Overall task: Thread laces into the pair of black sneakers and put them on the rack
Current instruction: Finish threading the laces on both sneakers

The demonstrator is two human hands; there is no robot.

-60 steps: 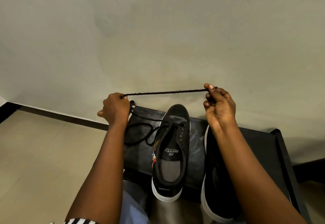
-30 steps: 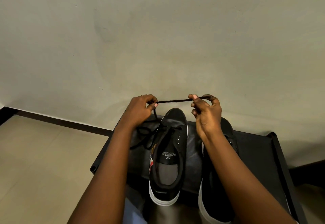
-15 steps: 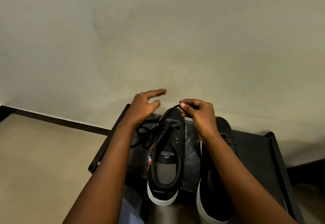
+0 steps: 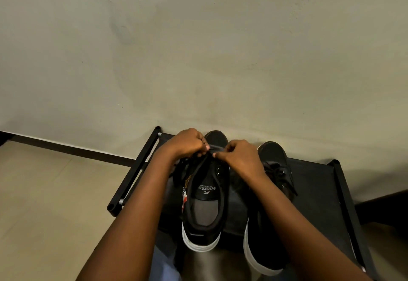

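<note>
1. Both sneakers sit on the black rack [image 4: 313, 183] against the wall [image 4: 198, 48], toes toward the wall.
2. The left hand [image 4: 184, 142] and right hand [image 4: 239, 156] meet over the toe end of the left sneaker [image 4: 205, 194], fingers curled, each pinching the black lace [image 4: 210, 148].
3. The right sneaker [image 4: 271, 163] lies just beside it, partly under the right forearm.
</note>
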